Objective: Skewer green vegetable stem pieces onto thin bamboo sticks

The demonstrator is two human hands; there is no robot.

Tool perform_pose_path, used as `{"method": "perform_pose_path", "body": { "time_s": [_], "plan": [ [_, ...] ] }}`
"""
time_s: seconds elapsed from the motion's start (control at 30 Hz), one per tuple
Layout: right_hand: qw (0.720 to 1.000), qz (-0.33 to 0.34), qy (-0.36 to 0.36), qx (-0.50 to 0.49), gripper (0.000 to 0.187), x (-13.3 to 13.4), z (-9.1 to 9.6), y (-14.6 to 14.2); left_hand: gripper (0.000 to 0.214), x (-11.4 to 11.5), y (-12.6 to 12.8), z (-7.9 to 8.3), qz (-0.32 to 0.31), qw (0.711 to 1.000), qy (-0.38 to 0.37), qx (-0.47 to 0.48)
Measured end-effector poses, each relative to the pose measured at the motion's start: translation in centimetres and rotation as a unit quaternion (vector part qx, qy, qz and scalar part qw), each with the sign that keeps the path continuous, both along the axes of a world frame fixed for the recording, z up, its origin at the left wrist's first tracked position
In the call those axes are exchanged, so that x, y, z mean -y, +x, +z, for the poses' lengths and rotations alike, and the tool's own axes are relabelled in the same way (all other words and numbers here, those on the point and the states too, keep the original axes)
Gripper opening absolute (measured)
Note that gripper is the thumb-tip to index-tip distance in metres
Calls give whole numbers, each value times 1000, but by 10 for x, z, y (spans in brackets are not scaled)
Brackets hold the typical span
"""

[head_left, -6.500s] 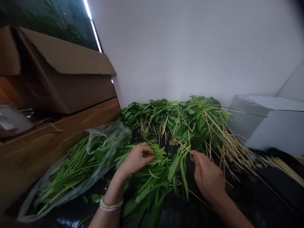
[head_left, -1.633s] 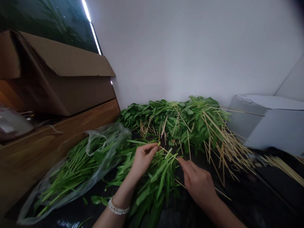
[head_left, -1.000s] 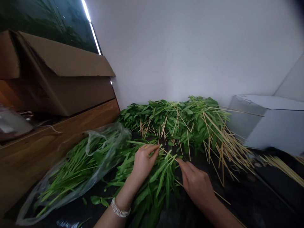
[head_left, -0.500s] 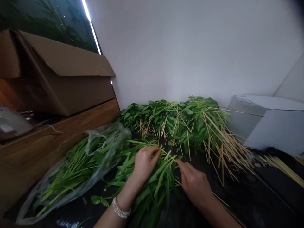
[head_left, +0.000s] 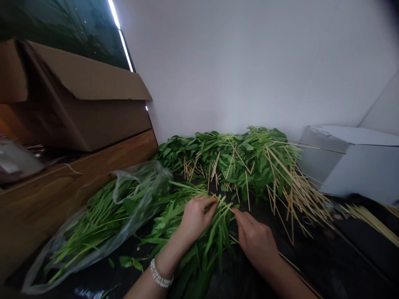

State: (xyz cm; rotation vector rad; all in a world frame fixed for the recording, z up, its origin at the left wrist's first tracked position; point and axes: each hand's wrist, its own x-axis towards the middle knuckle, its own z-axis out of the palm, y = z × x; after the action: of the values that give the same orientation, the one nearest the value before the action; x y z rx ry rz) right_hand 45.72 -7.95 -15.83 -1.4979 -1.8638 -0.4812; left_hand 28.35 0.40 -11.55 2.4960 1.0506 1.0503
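My left hand (head_left: 198, 216), with a beaded bracelet at the wrist, is closed in a pinch at the stem ends of leafy greens (head_left: 215, 232). Opposite it, my right hand (head_left: 257, 238) pinches a thin wooden skewer (head_left: 215, 194) that passes through several of the pale stem ends. From the skewer the long narrow leaves hang down toward me. My left fingertips sit by the skewer's far end, and they partly hide the stem between them. More loose greens (head_left: 165, 224) lie beneath and left of my left hand.
A clear plastic bag (head_left: 156, 178) of greens lies at left. Along the wall runs a pile of skewered greens (head_left: 249, 153), its sticks (head_left: 293, 187) poking out rightward. A cardboard box (head_left: 102, 120) stands on the wooden ledge (head_left: 124, 155); a white box (head_left: 368, 166) stands at right.
My left hand has shifted slightly right along the skewer, closer to my right hand. My right hand stays almost in place.
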Motion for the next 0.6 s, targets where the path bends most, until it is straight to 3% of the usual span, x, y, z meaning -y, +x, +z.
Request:
{"method": "perform_pose_path", "body": {
  "time_s": [0.17, 0.37, 0.47, 0.6],
  "plan": [
    [999, -12, 25, -18, 31, -1, 7, 5, 22, -3, -6, 6, 42, 998, 20, 43],
    [989, -117, 43, -86, 25, 1, 23, 26, 26, -20, -22, 8, 115, 988, 21, 104],
    [985, -134, 17, -109, 23, 2, 27, 30, 27, -25, -23, 3, 109, 993, 13, 49],
    [988, -101, 9, -118, 23, 1, 25, 26, 28, -23, -19, -4, 102, 992, 5, -78]
  ]
}}
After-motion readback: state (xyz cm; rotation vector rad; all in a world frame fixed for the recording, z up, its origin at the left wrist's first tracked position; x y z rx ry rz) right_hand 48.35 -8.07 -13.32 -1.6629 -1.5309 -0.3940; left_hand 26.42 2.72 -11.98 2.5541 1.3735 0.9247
